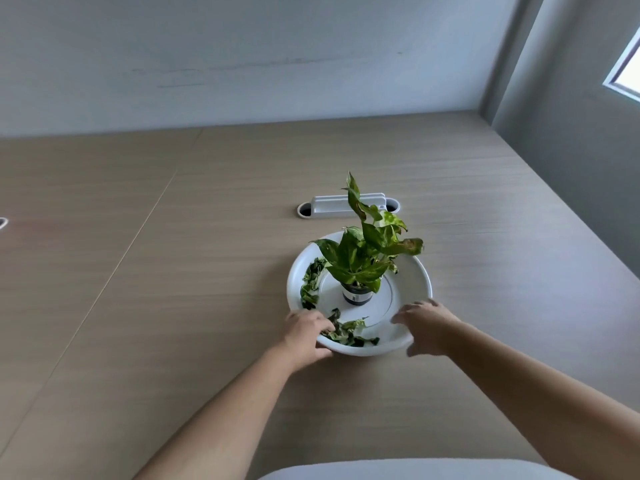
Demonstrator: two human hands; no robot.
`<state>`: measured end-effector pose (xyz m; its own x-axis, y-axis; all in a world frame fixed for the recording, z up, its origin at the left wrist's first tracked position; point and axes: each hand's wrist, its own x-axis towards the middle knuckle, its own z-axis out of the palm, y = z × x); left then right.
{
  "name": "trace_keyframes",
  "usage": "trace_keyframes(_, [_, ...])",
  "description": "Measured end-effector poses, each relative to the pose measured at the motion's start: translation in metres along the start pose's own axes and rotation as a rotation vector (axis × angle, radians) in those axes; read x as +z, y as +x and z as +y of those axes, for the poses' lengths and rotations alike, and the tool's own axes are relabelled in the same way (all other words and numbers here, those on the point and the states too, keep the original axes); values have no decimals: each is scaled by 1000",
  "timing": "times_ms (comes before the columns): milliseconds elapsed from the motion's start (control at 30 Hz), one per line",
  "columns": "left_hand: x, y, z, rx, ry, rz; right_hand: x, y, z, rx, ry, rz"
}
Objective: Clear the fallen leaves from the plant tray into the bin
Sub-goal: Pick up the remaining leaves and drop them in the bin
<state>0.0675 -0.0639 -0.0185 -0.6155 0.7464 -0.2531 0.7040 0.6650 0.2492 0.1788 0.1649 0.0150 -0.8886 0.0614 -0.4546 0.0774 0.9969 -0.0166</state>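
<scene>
The fallen leaves (341, 332) lie at the near and left rim of the white plant tray (420, 282), mid-table. Some are pinched by the left hand (306, 332); the right hand (424, 322) is spread open on the rim. The little plant pot (356, 296) could be tipped if the tray is pulled. No bin is seen.

Wood table (173, 271), gray wall (242, 57), window (628, 69) rt.

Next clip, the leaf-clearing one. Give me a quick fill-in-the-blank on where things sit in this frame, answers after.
1. The potted plant stands in the middle of a round ____ tray.
2. The left hand touches the fallen leaves at the tray's ____ rim.
3. The second leaf pile lies on the plant's ____ side.
4. The right hand holds ____ leaves.

Answers: white; near; left; no
</scene>
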Motion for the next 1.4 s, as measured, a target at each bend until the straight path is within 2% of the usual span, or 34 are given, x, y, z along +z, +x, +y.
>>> trace_keyframes(133, [-24, 3, -20, -85, 51, -64, 6, 1, -34, -94, 203, 42])
trace_keyframes(300, [-7, -1, -1, -52, 95, -44, 1, -3, -9, 36, 200, 4])
trace_keyframes(400, [3, -1, 11, -73, 0, 7, -6, 0, 5, 81, 111, 62])
trace_keyframes(567, [-12, 12, 10, -137, -227, 1, -9, 17, -19, 47, 394, 112])
trace_keyframes(700, [-9, 26, 27, -158, -161, -111, 4, 36, -43, 64, 372, 92])
trace_keyframes(833, [0, 33, 36, -156, -73, -64, 18, 45, -48, 153, 343, 138])
trace_keyframes(933, [5, 34, 33, -164, -117, -33, 25, 47, -46, 153, 401, 159])
trace_keyframes(1100, [9, 36, 19, -206, -294, 11, 27, 52, -35, 149, 463, 196])
trace_keyframes(1233, [3, 34, 10, -280, -487, 64, 23, 53, -26, 282, 737, 252])
trace_keyframes(1300, [-2, 29, 5, -355, -680, 111, 19, 52, -21, 366, 963, 254])
trace_keyframes(1400, [-9, 21, -1, -474, -1235, 135, 14, 44, -14, 467, 1416, 171])
